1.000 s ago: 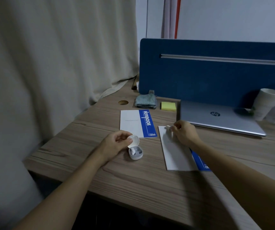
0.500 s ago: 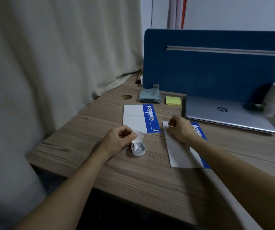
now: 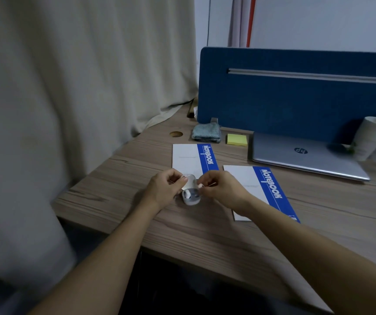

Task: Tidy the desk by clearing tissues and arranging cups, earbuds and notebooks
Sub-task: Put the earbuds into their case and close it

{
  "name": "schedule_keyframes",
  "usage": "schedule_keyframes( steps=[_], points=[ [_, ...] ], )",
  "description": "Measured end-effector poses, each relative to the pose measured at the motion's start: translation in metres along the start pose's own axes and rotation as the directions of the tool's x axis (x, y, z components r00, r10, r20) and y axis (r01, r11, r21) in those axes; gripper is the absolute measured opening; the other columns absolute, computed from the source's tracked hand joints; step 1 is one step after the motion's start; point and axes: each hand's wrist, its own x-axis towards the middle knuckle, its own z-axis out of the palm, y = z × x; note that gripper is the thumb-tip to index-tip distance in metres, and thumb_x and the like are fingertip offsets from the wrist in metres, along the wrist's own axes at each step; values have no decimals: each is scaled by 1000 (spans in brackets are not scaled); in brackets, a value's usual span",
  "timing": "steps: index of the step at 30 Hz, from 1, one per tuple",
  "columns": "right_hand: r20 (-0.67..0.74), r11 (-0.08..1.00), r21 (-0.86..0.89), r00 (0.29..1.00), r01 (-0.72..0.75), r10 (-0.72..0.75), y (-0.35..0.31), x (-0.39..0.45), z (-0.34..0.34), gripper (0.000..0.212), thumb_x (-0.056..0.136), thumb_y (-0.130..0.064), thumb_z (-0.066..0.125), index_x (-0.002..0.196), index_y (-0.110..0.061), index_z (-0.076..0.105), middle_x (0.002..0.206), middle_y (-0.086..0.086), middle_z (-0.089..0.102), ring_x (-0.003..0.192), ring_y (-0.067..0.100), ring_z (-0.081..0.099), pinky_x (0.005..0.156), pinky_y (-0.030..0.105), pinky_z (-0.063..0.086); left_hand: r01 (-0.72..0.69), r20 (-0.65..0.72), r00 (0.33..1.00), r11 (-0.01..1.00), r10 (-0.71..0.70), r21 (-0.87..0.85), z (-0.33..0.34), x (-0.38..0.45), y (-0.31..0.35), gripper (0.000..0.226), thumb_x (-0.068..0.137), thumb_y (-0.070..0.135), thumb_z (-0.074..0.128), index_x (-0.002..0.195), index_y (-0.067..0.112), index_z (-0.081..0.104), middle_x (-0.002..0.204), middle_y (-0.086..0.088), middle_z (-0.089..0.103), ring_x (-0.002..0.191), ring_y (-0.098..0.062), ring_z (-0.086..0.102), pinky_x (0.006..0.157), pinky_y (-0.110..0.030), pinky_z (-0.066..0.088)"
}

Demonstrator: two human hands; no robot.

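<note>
White glossy plastic formed the earbud case [image 3: 190, 196], a rounded shell resting on the wood-grain desk [image 3: 205, 237] with its hinged lid [image 3: 189, 180] raised. One earbud sat seated inside; detail there was blurred. The left hand [image 3: 164, 189] pinched the lid between thumb and forefinger. The right hand [image 3: 222, 189], at the case's 3 o'clock, pinched a small white earbud [image 3: 200, 185] at its fingertips, just above the open shell.

Two flat, rectangular notebooks with matte white covers and blue bands lay on the desk: the far notebook [image 3: 189, 159] at the case's 12 o'clock, and the near notebook [image 3: 262, 189] at 3 o'clock, partly under the right forearm. A folded grey-blue cloth [image 3: 206, 133], a square yellow sticky-note pad [image 3: 237, 139] and a closed silver laptop [image 3: 305, 155] lined the base of the blue fabric divider [image 3: 296, 94]. A ribbed white paper cup [image 3: 372, 139] stood at the laptop's 3 o'clock.

Bare desk remained at the case's 6 and 9 o'clock, up to the front edge.
</note>
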Motion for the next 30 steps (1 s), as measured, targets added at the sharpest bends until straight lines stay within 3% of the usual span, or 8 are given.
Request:
schedule_keyframes(
  steps=[3,6,13,17,20,23,27,30],
  points=[
    [-2,994,-100,999,39,-39,-6,-4,6,7,85,-21,72,89,-25,67,86,-7,66,86,9,62,70,20,50,-8,-14,1000,1000,8,12,1,-2,2,14,86,32,71,76,24,67,68,7,69,60,-9,62,62,-35,53],
    [-20,981,-189,998,47,-51,-10,-3,12,9,86,-23,72,93,-20,67,90,-6,66,89,13,60,72,22,50,-8,7,1000,1000,8,6,0,-3,5,12,87,31,71,80,22,69,74,4,71,67,-13,64,66,-39,56],
    [-42,953,-300,997,46,-61,-8,4,18,10,86,-24,72,91,-23,64,93,-3,66,89,14,58,63,18,42,-20,26,999,999,21,-33,-2,-4,6,10,89,28,70,88,17,70,81,0,71,74,-17,66,67,-35,55],
    [-49,963,-267,997,46,-61,-1,3,15,18,85,-28,73,100,-19,68,99,-2,67,94,15,59,73,23,49,-14,45,999,997,18,-77,-2,-2,4,16,83,40,68,84,24,71,76,8,70,70,-13,65,69,-38,54],
    [-98,978,-205,994,21,-41,4,0,9,22,83,-36,74,94,-19,67,93,-5,68,88,10,61,71,23,51,-12,42,999,993,17,-119,-2,-1,3,27,79,51,62,80,26,70,69,10,68,63,-8,64,67,-38,54],
    [-147,991,-133,989,-4,-16,6,-2,3,25,85,-45,70,93,-21,66,90,-7,67,85,8,62,68,23,49,-5,50,999,987,13,-159,-3,0,1,37,80,55,61,81,19,71,70,3,69,67,-13,66,72,-45,57],
    [-112,994,-110,994,-7,-6,1,-4,-1,36,92,-47,59,116,-20,64,104,-1,68,95,13,63,84,31,53,-22,82,996,983,37,-181,-3,-4,5,30,79,52,64,82,24,72,74,7,71,71,-7,68,62,-26,54],
    [-39,986,-163,998,42,-49,-3,-5,2,34,95,-39,58,121,-18,64,113,1,68,103,13,61,81,24,50,-66,116,990,989,81,-128,-5,-10,5,23,81,47,67,86,26,73,84,4,73,80,-12,69,70,-31,56]
  ],
)
